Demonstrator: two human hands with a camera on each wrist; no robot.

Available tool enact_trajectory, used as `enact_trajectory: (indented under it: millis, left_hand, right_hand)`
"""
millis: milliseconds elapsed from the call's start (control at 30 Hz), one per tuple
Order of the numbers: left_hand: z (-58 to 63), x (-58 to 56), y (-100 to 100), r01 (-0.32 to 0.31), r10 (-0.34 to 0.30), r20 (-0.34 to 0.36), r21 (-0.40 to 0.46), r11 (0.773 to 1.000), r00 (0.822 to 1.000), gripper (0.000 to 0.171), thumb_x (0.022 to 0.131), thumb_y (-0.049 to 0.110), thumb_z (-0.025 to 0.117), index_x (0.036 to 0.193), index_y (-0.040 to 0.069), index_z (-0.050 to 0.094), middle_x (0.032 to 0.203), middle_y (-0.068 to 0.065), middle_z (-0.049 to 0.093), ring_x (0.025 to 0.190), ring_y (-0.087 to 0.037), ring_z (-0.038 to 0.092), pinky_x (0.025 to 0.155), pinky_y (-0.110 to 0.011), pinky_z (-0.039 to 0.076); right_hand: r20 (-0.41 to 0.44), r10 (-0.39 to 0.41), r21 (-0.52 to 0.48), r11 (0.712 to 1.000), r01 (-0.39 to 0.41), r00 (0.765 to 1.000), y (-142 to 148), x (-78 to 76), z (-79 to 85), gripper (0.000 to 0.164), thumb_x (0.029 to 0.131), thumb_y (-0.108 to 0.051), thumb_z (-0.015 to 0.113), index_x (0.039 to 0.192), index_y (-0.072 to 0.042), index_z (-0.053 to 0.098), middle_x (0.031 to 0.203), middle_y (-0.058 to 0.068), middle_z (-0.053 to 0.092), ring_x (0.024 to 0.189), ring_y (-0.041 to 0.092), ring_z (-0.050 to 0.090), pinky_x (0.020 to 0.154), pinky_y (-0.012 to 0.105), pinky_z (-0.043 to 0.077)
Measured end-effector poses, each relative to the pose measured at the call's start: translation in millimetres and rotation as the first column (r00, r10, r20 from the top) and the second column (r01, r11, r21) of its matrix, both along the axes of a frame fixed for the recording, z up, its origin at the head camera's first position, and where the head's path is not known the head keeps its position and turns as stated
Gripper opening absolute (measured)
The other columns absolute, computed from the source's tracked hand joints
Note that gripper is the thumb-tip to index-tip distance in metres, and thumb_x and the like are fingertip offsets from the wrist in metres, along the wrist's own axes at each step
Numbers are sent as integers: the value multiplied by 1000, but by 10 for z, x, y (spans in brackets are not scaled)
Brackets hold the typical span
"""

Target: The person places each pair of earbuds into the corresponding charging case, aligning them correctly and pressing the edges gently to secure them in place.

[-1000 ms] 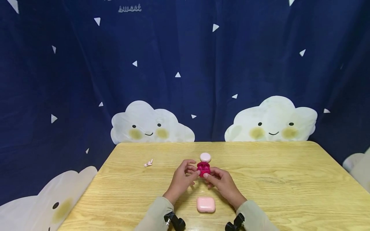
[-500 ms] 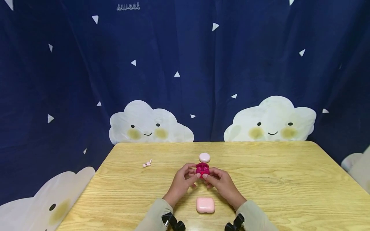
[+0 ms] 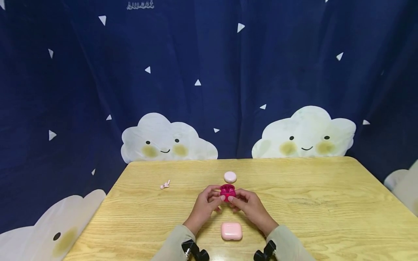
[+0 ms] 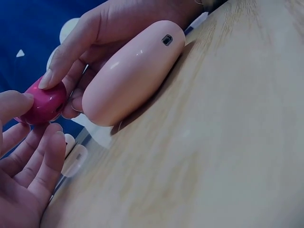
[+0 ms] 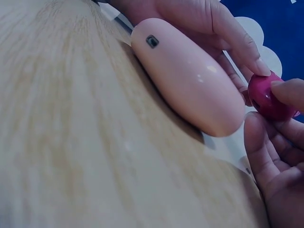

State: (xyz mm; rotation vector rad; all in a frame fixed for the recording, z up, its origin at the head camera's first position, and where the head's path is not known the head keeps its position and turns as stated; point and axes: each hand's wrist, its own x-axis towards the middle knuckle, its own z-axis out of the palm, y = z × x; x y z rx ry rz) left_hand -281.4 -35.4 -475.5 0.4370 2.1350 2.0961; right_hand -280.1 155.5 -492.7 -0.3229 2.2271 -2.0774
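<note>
Between my two hands is a magenta earbud case (image 3: 228, 193), its lid raised and magenta earbuds visible inside. My left hand (image 3: 203, 207) grips its left side, thumb on the front and fingers behind. On the other side my right hand (image 3: 253, 208) pinches it the same way. Both wrist views show the thumbs on the glossy case (image 4: 46, 103), which is held off the table. Nearer to me, a closed light pink earbud case (image 3: 231, 231) lies on the table between the forearms; its charging port (image 5: 152, 42) shows in the wrist views.
Just beyond the hands sits a round pale pink case (image 3: 230, 177). Pale pink stemmed earbuds (image 3: 165, 185) lie on the left of the wooden table (image 3: 313, 203). A dark blue curtain (image 3: 222, 72) with printed clouds hangs behind the far edge.
The magenta case has come slightly nearer to me, away from the round case, with both hands still holding it. The head view has shifted slightly. The other cases and loose earbuds stay in place.
</note>
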Motion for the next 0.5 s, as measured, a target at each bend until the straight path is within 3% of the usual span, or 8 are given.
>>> enact_trajectory:
  millis: [67, 200, 500]
  left_hand:
    - [-3, 10, 1, -3, 3, -7, 0, 1000, 1000, 40, 92, 10, 65, 129, 0, 54, 100, -14, 62, 88, -35, 62, 65, -38, 57]
    - [-135, -48, 6, -6, 7, -25, 8, 1000, 1000, 41, 92, 11, 66, 129, 1, 54, 102, -14, 63, 85, -27, 64, 61, -32, 56]
    - [-123, -39, -2, -25, 25, -9, 4, 1000, 1000, 41, 92, 12, 66, 130, 2, 54, 102, -13, 63, 84, -25, 63, 60, -29, 55]
  right_hand:
    - [-2, 6, 4, 1000, -6, 1000, 3, 8, 9, 32, 91, -24, 68, 108, 2, 65, 93, 14, 65, 80, 21, 64, 70, 33, 57]
    - [4, 20, 13, 1000, -20, 1000, 8, 18, 20, 32, 91, -23, 68, 109, 3, 65, 94, 14, 66, 82, 21, 65, 72, 34, 57]
    - [8, 28, -30, 999, -28, 1000, 7, 3, 7, 32, 92, -17, 66, 114, 6, 63, 98, 15, 68, 88, 25, 67, 75, 35, 57]
